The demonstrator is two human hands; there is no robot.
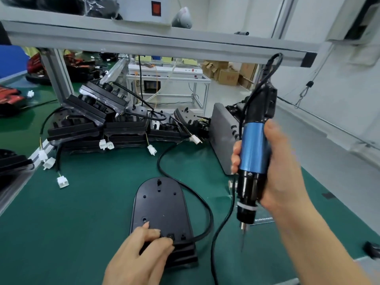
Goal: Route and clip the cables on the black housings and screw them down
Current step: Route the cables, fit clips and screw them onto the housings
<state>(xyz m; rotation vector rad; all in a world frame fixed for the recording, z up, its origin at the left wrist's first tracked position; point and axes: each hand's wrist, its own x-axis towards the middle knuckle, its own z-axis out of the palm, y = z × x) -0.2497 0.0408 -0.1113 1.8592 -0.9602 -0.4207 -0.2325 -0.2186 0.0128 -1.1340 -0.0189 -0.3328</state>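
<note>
So the housing (160, 204) sits low and center in the frame, flat on the green mat (82, 212). It's a glossy black plate with a rounded far end, a few small screw holes dotted over it and a ribbed block at the near end. A black cable (207, 208) comes off the rounded far end, swings wide round the right side and tucks back in at the lower right corner.

Room-wise, the mat to the left of the housing is bare up to the white plugs (62, 181) lying on their wires. Further back, a whole pile of black housings (98, 124) runs across the middle of the frame, with a grey box (223, 132) at its right end. A metal shelf (164, 44) crosses overhead. A second black cord (218, 233) snakes down to the bottom edge just right of the housing, between it and the tool tip.

The left hand (139, 254) is at the near left corner of the housing, fingers bent over it, with the fingertips (152, 231) down on the plate by the lower holes. The thumb's hidden, so I can't tell more. The right hand (281, 171) is wrapped snug round a blue-and-black electric screwdriver (254, 153), held upright on the right. Its bit points down, up off the mat and apart from the housing.
</note>
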